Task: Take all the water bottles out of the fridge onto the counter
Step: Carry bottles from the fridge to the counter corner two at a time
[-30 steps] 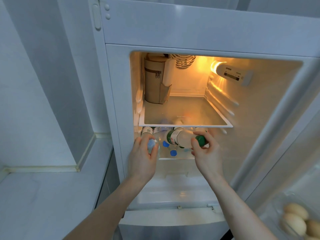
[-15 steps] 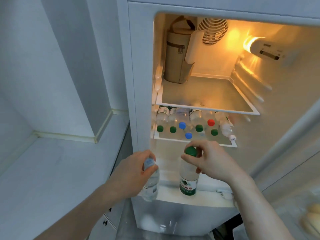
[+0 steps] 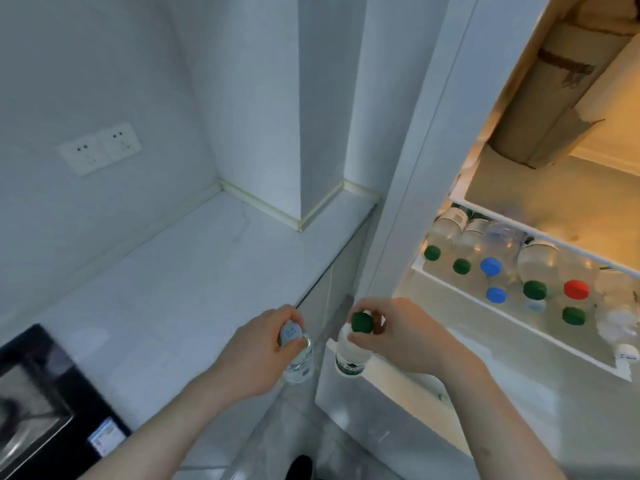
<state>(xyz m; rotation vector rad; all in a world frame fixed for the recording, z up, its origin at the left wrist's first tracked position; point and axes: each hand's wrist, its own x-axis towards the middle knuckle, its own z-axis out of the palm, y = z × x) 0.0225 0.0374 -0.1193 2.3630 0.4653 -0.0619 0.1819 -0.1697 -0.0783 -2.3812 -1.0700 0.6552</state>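
Water bottles (image 3: 535, 268) blurred on shelf, perhaps ten; hands (image 3: 256, 344) hide two necks

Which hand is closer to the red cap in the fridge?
Right. The right hand, holding a green-capped bottle, is just left of the red cap; the left hand is farther left, by the counter.

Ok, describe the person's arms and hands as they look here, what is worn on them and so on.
Both forearms are bare as far as the picture shows: no sleeves come into view. The left hand and the right hand wear no gloves, and no watch, bracelet or ring shows on either wrist or on the fingers, though the picture is slightly blurred.
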